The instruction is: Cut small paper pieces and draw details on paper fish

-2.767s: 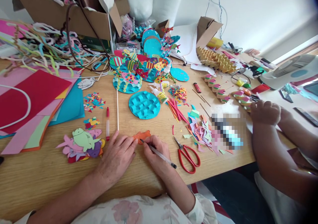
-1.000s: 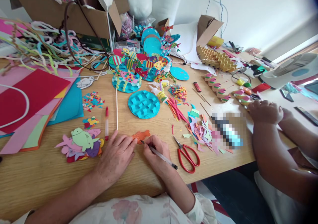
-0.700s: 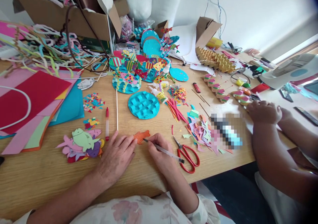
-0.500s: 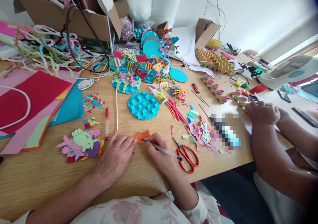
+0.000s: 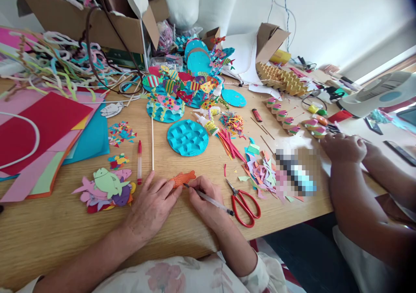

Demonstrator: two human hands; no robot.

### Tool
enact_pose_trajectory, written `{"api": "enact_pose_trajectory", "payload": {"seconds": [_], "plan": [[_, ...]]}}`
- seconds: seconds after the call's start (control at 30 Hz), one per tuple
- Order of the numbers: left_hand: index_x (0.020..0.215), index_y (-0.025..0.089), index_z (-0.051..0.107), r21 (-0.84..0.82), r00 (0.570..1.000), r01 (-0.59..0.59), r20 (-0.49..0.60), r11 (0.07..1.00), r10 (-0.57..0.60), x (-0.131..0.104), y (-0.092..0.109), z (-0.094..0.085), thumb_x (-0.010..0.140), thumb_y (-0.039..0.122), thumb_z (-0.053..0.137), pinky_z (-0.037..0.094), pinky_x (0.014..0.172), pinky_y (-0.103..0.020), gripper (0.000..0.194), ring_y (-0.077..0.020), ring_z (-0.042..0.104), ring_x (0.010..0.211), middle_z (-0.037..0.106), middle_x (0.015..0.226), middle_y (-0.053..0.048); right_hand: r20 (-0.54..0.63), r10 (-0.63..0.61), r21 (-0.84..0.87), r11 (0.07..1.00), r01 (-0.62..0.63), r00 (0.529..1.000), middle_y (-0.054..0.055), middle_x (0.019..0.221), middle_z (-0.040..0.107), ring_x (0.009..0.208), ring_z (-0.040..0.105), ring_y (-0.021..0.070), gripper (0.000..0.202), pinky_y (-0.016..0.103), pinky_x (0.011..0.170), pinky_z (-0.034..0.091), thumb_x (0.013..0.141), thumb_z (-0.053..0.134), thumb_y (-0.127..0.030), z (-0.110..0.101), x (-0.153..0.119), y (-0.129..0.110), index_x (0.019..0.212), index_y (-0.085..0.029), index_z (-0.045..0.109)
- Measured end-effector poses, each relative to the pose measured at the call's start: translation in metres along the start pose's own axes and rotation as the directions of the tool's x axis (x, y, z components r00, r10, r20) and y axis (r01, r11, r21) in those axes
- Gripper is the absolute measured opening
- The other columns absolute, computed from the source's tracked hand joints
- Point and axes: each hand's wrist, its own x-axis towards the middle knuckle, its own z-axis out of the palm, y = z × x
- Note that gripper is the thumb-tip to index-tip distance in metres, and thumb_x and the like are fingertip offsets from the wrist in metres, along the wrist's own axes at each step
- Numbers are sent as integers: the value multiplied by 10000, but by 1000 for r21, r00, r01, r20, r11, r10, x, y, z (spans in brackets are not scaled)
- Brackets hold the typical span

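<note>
Resting on the left end of an orange paper fish (image 5: 184, 178), head view: the wearer's left hand (image 5: 152, 204), palm down, fingers stretched nearly flat and slightly parted, pressing the paper rather than gripping it. Right hand (image 5: 208, 200): fingers closed round a clear-barrelled pen (image 5: 212, 201) with black end, its dark tip at the lower edge of the fish. Orange fish: one, lying on the wooden surface (image 5: 32, 232) between the two hands, tail to the right, scale-like lines on its body.

To the left: one pile of cut-paper fish (image 5: 108, 183), light green uppermost, pink and purple below; one red-capped pen (image 5: 139, 163); one pale stick (image 5: 152, 143), near end at the left hand's outer fingertip; one heap of paper dots (image 5: 118, 160); one heap of small paper bits (image 5: 122, 133); coloured sheets (image 5: 48, 128), stacked askew, red on top.

Ahead: one turquoise disc (image 5: 187, 138) bearing rows of raised paper flaps; glue bottles (image 5: 208, 124), lying down; red and orange paper strips (image 5: 231, 144), bundled.

To the right: one pair of red-handled scissors (image 5: 247, 208), just beside the right hand; mixed paper offcuts (image 5: 261, 169), heaped. Far right: a co-worker's hands (image 5: 344, 148), near pink-and-green folded paper (image 5: 314, 128); whether their fingers hold anything, cannot tell.
</note>
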Motion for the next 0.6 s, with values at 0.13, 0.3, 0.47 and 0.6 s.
{"api": "enact_pose_trajectory", "payload": {"seconds": [0.13, 0.3, 0.47, 0.6], "plan": [[1070, 189, 631, -11, 1000, 16, 11, 1000, -16, 0, 1, -1, 871, 109, 427, 384, 936, -556, 296, -234, 544, 902, 651, 955, -59, -2, -7, -7, 1000, 6, 1000, -34, 539, 540, 461, 469, 96, 85, 208, 471, 364, 732, 482, -191, 1, 0, 1, 675, -192, 544], [1067, 188, 632, -8, 1000, 16, 11, 1000, -16, 0, 2, -2, 867, 107, 431, 386, 932, -553, 295, -235, 538, 898, 648, 953, -60, -19, -17, -22, 1000, 16, 1000, -36, 540, 546, 464, 476, 102, 80, 209, 474, 374, 730, 484, -192, 3, 0, 3, 674, -203, 539], [1064, 199, 634, -11, 1000, 23, 10, 1000, -22, 1, 2, -1, 865, 105, 440, 382, 938, -543, 293, -234, 541, 902, 652, 952, -54, -16, 24, -23, 999, -24, 1000, -32, 545, 543, 470, 476, 108, 81, 217, 477, 368, 735, 484, -202, 2, 0, 2, 692, -196, 552], [1050, 205, 641, -11, 1000, 23, -10, 1000, -23, 0, 2, 0, 863, 114, 460, 385, 934, -544, 275, -230, 544, 891, 652, 952, -50, -24, 23, -24, 999, -24, 999, -45, 524, 513, 454, 453, 100, 78, 211, 474, 354, 733, 480, -200, 2, 0, 2, 681, -195, 538]]}}
